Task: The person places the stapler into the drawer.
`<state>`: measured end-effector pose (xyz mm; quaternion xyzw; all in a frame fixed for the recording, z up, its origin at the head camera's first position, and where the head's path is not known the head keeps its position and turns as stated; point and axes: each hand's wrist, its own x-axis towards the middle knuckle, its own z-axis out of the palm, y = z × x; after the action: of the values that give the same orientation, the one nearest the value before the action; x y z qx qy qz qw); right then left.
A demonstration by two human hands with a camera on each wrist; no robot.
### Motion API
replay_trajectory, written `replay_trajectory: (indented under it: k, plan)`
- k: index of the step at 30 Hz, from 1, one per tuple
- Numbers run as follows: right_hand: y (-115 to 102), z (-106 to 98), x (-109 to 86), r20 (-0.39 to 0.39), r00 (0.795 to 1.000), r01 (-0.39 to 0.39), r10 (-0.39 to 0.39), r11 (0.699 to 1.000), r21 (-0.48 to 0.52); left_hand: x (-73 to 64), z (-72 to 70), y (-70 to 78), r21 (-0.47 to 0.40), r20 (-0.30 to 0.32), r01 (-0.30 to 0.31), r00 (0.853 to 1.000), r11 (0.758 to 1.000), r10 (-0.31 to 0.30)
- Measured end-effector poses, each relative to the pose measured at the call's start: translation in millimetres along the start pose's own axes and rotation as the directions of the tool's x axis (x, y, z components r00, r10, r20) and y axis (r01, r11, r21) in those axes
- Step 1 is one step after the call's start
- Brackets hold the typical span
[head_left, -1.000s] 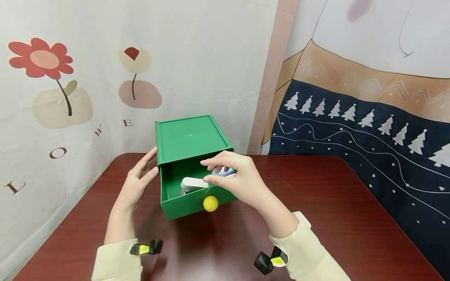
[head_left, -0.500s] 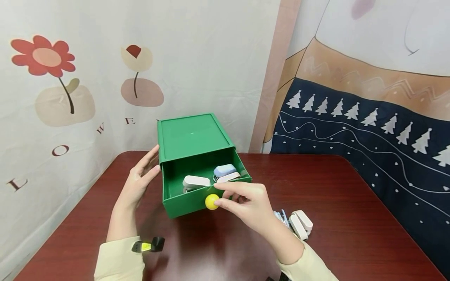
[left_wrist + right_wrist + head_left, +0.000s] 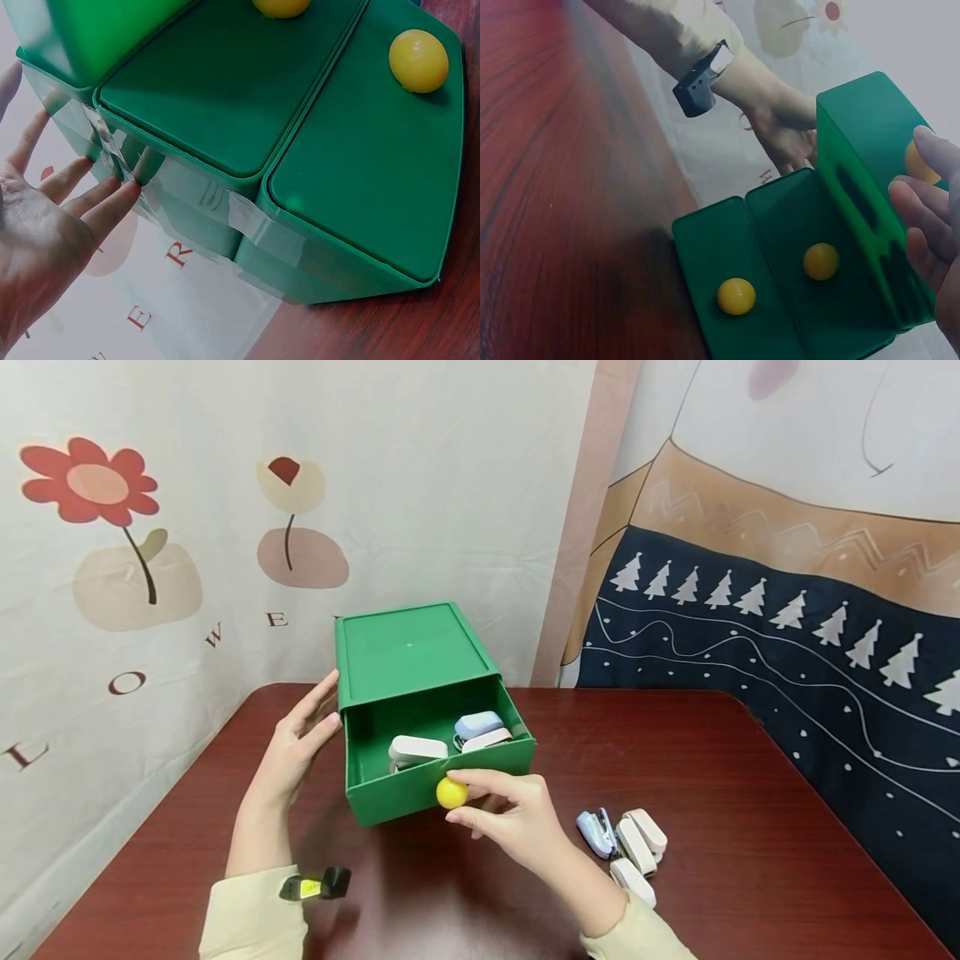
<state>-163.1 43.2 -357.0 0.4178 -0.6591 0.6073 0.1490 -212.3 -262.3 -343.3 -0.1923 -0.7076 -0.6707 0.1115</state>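
A green drawer cabinet (image 3: 412, 652) stands on the table with its top drawer (image 3: 397, 802) pulled out. Inside that drawer lie a white stapler (image 3: 417, 749), a light-blue stapler (image 3: 478, 724) and another white stapler (image 3: 486, 741). My right hand (image 3: 517, 818) holds the drawer's yellow knob (image 3: 451, 793) between thumb and index finger. On the cabinet's left side rest the straight, spread fingertips of my left hand (image 3: 288, 752); the left wrist view shows this hand (image 3: 45, 232) against the taped side wall.
Several staplers lie on the table right of the cabinet, among them a light-blue one (image 3: 597, 833) and a white one (image 3: 634, 882). Two lower drawers with yellow knobs (image 3: 736, 296) appear closed. Behind the table (image 3: 750, 827) hangs a printed curtain (image 3: 450, 485).
My right hand has moved from over the open drawer down to its front and onto the knob. The staplers on the table have come into sight. My left hand stays at the cabinet's side.
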Motion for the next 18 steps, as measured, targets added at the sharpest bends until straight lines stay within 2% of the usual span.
replay_trajectory:
  k: [10, 14, 18]
  plan:
    - [5, 4, 8.6, -0.023, 0.999, -0.043, 0.044, 0.998, 0.044, -0.5, 1.1, 0.6, 0.004, 0.000, 0.003, 1.000, 1.000, -0.003]
    - [9, 6, 15.7, -0.040, 0.995, -0.094, 0.096, 0.994, 0.061, -1.0, 1.8, 1.2, -0.002, 0.007, -0.004, 1.000, 1.000, 0.004]
    - [13, 9, 24.5, -0.065, 0.981, -0.176, 0.181, 0.982, 0.074, -1.6, 2.4, 2.2, -0.010, 0.011, -0.013, 1.000, 1.000, 0.013]
